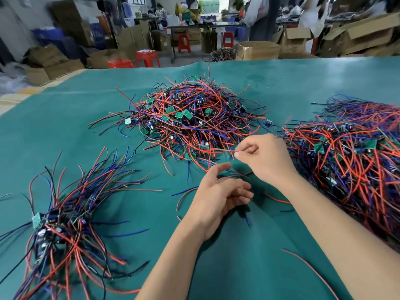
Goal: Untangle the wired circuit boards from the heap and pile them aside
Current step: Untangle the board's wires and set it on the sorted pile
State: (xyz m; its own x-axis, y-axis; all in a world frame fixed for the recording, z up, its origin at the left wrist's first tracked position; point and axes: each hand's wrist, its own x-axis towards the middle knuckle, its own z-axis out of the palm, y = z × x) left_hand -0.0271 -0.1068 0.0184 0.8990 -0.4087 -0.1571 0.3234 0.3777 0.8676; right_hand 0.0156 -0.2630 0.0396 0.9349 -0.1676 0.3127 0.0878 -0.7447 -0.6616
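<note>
Your right hand (pixel 263 158) is forming the grip: thumb and forefinger are pinching the end of a red wire (pixel 218 150), the other fingers curling in behind. That wire is running back into the near edge of the heap (pixel 190 120), the tangle of red, blue and black leads with small green boards that is sitting in the middle of the green counter (pixel 281 79). Your left hand (pixel 218 198) is hovering just nearer you than the heap, fingers loosely spread and gripping nothing, with a few loose wires lying under it. Left of the heap and nearer you, a smaller pile (pixel 62 221) of boards with their leads fanning outward is lying on the counter. Right of the heap, a much bigger mass of wired boards (pixel 350 156) is stretching along the counter toward you. Beyond the heap, past the counter's far edge, red stools (pixel 148 58) and cardboard boxes (pixel 258 50) are standing on the floor.
</note>
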